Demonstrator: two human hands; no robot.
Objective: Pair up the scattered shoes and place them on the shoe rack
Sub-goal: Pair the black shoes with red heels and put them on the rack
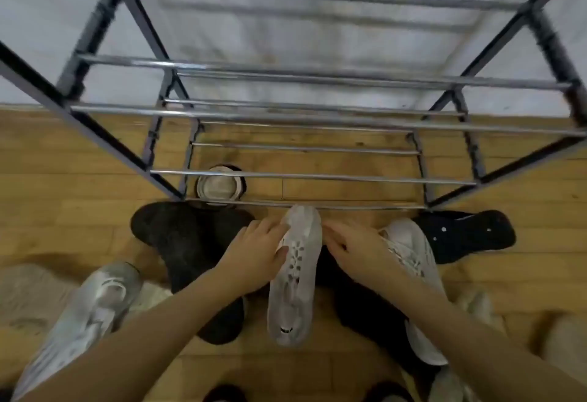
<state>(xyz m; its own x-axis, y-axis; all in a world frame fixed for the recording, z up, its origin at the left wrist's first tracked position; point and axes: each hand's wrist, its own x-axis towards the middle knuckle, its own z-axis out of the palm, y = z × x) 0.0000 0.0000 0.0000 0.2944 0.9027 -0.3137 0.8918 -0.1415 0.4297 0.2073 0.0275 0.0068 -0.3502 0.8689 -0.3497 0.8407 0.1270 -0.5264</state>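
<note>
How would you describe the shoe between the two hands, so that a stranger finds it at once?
Start at the metal shoe rack and come down to its lowest front bar. A pale grey shoe lies on the floor, its toe at that bar, between the left hand and the right hand. Unlike the black shoes beside it, it is light and has cut-out holes along its top.

shoe rack point(305, 176) rails above bare bottom tier
</note>
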